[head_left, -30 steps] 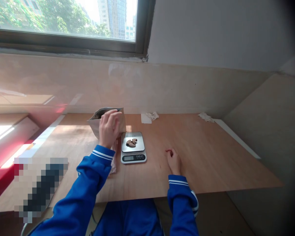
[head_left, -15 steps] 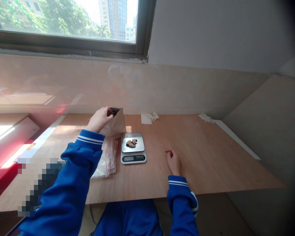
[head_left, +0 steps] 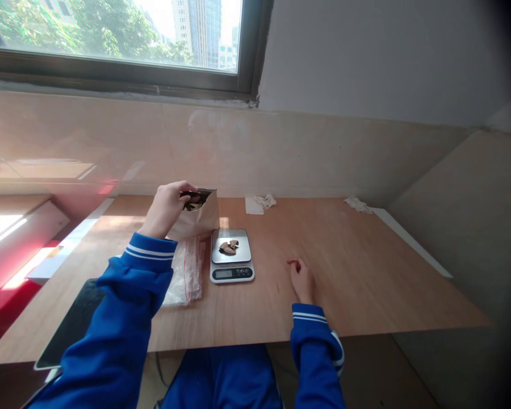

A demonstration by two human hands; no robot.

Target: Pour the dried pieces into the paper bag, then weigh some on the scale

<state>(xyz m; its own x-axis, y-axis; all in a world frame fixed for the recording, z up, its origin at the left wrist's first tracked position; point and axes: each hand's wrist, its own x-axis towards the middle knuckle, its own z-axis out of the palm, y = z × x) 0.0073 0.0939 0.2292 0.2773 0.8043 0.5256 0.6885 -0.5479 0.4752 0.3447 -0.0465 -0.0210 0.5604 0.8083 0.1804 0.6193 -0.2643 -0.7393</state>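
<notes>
A brown paper bag [head_left: 200, 220] stands behind the scale, its mouth open with dark contents showing. My left hand [head_left: 166, 205] is at the bag's left rim, thumb and fingers closed on the edge; the fingertips are partly hidden. On the steel plate of the digital kitchen scale [head_left: 232, 274] lie several dried brown pieces [head_left: 229, 247]. The scale's display digits are too small to read. Clear plastic zip bags [head_left: 185, 278] lie left of the scale, below the paper bag. To the right of the scale my right hand [head_left: 301, 279] rests on the table, fingers curled, with nothing visible in them.
The wooden table [head_left: 366, 272] runs up to the tiled wall. A white card [head_left: 254, 205] and crumpled tissue [head_left: 266, 201] lie at its back edge, with another tissue [head_left: 357, 205] farther right. A dark tablet-like slab [head_left: 72, 326] is under my left forearm.
My left hand has shifted slightly left at the bag's mouth, and the opening now shows more of the contents. My right hand and the pieces on the scale stay put.
</notes>
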